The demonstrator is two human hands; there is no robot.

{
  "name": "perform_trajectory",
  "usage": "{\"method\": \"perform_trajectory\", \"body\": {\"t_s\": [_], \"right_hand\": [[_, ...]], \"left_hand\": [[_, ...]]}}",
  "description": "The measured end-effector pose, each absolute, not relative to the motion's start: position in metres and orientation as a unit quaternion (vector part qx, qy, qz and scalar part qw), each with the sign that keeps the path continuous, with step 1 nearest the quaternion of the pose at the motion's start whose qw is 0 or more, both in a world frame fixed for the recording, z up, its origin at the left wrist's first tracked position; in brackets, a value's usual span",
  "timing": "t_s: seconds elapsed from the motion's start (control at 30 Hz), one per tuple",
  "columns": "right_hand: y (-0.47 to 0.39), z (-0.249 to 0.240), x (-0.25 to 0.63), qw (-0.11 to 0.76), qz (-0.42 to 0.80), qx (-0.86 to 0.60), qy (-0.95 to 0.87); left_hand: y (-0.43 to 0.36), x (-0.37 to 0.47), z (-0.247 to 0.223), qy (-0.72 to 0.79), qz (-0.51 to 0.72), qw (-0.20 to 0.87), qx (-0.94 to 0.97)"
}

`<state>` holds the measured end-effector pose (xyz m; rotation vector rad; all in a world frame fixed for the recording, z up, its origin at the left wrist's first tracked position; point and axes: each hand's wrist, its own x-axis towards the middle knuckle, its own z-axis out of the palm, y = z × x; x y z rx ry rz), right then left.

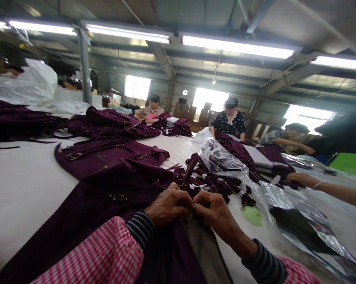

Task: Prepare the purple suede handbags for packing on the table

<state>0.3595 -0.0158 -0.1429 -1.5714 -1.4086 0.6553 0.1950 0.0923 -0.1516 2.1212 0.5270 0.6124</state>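
A dark purple bag with brass-coloured buckles lies on the white table in front of me, its grey lining showing on the right. My left hand pinches the bag's upper edge. Close beside it, my right hand is closed at the same edge, fingertips nearly touching the left ones. Whatever small part sits between the fingertips is hidden. Just beyond my hands rises a purple strap. Behind it lies a heap of purple straps with white wrapping.
More purple bags lie to the left and beyond. Clear plastic bags cover the right side, near a green piece. A co-worker's arm reaches in from the right. Other people stand across the white table.
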Motion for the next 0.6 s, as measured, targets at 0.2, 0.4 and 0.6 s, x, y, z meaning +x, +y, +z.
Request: {"method": "perform_trajectory", "body": {"t_s": [0.2, 0.4, 0.6], "right_hand": [[-0.024, -0.131, 0.362, 0.383, 0.266, -0.630, -0.621], [-0.056, -0.105, 0.381, 0.131, 0.011, -0.651, -0.748], [-0.058, -0.102, 0.395, 0.189, -0.047, -0.663, -0.722]], "left_hand": [[0.096, 0.195, -0.158, 0.198, 0.248, 0.434, 0.843], [0.096, 0.196, -0.156, 0.198, 0.258, 0.446, 0.834], [0.096, 0.195, -0.153, 0.210, 0.258, 0.445, 0.832]]}}
